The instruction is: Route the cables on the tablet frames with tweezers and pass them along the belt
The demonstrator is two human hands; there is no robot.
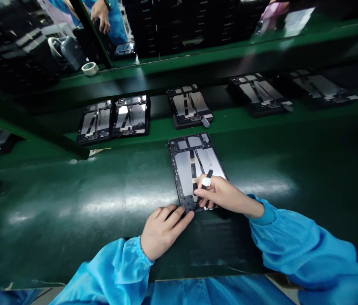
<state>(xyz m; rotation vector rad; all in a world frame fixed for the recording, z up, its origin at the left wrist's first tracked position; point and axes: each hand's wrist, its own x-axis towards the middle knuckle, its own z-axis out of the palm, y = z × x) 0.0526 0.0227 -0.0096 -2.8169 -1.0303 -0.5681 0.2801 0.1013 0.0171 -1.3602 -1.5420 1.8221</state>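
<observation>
An opened tablet (pixel 183 169) lies on the green bench, its silver battery panels and dark circuit boards exposed. My right hand (pixel 218 192) is closed in a pinch around a slim black pen-like tool (pixel 209 173) over the tablet's near part. The tool's lower end points at the near edge, partly hidden by my fingers; its exact kind is unclear. Something white (pixel 206 181) is wrapped around a finger of that hand. My left hand (pixel 163 228) rests flat with fingers apart, its fingertips touching the tablet's near left corner.
Several opened tablets in dark trays, such as the middle one (pixel 190 106), line the back of the green bench (pixel 102 212). A green post (pixel 29 123) crosses at left. A tape roll (pixel 90 68) sits on the upper ledge. Beyond it is another person's hand (pixel 101 16).
</observation>
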